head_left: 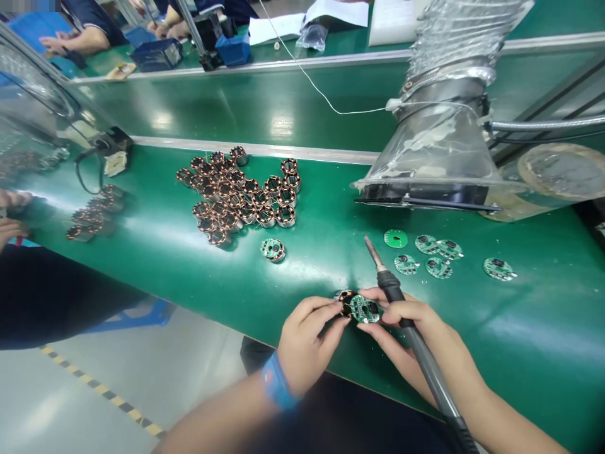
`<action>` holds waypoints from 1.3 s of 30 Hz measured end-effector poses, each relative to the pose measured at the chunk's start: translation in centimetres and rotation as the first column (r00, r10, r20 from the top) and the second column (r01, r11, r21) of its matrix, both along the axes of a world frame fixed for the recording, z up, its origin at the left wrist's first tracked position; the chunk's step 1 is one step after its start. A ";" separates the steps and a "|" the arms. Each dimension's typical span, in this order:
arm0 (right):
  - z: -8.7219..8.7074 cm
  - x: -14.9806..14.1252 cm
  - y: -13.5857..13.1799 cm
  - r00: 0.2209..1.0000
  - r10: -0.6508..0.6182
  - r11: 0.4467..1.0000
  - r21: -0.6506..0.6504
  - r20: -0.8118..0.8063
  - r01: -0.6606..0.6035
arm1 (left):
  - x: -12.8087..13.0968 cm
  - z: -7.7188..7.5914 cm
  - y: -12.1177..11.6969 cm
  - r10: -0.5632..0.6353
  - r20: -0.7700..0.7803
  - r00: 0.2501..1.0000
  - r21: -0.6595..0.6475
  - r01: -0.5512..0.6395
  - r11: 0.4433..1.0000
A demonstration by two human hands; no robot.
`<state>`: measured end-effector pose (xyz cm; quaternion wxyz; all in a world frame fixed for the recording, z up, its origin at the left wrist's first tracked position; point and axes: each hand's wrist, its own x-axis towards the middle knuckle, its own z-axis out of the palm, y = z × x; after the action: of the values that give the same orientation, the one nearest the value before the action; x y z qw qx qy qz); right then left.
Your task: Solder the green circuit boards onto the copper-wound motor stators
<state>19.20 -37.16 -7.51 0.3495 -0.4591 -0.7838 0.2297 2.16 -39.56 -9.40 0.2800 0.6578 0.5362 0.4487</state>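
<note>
My left hand (306,337), with a blue band at its wrist, pinches a copper-wound motor stator (345,302) near the table's front edge. A round green circuit board (363,309) overlaps the stator's right side, held by the fingertips of my right hand (428,328). That same hand also grips a soldering iron (420,356), whose tip points up and away from the board. Whether the board touches the stator, I cannot tell. Farther left, another stator with a board on top (273,250) stands on the green table (227,284).
Several bare stators (236,195) are grouped at centre left. Loose round boards (438,268) lie to the right, below a clear fume hood (430,151) on a flexible duct. Another person's hand (12,217) is at the far left, near more stators (94,214). People work across the bench.
</note>
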 end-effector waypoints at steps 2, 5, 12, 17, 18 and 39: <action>0.1 -0.3 -0.2 0.999 -0.041 0.999 -0.034 -0.021 0.041 | -0.2 0.4 0.4 -0.019 0.036 0.999 -0.061 0.021 0.998; 0.1 -0.6 -0.5 0.999 -0.032 0.998 -0.061 -0.016 0.031 | -0.5 1.4 1.4 -0.046 0.112 0.993 -0.231 0.071 0.970; -0.1 -0.7 0.0 0.996 0.061 0.995 -0.086 0.072 -0.055 | -0.6 1.6 3.2 0.108 0.365 0.925 -0.642 0.166 0.749; 0.3 -1.5 0.3 0.981 0.124 0.990 -0.091 0.148 -0.111 | -1.3 1.1 2.0 0.064 0.507 0.860 -0.539 0.259 0.802; 0.3 -1.7 0.1 0.982 0.117 0.991 -0.085 0.148 -0.105 | -1.4 1.2 1.7 -0.003 0.456 0.890 -0.495 0.256 0.830; -3.9 5.1 1.4 0.859 0.157 0.962 0.123 0.488 -0.245 | -5.8 4.5 13.5 0.238 -0.806 0.542 0.117 -0.248 0.962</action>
<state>24.27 -35.72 -11.45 0.1615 -0.3830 -0.9065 0.0737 -3.64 -26.07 -4.86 -0.0582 0.7074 0.6926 0.1285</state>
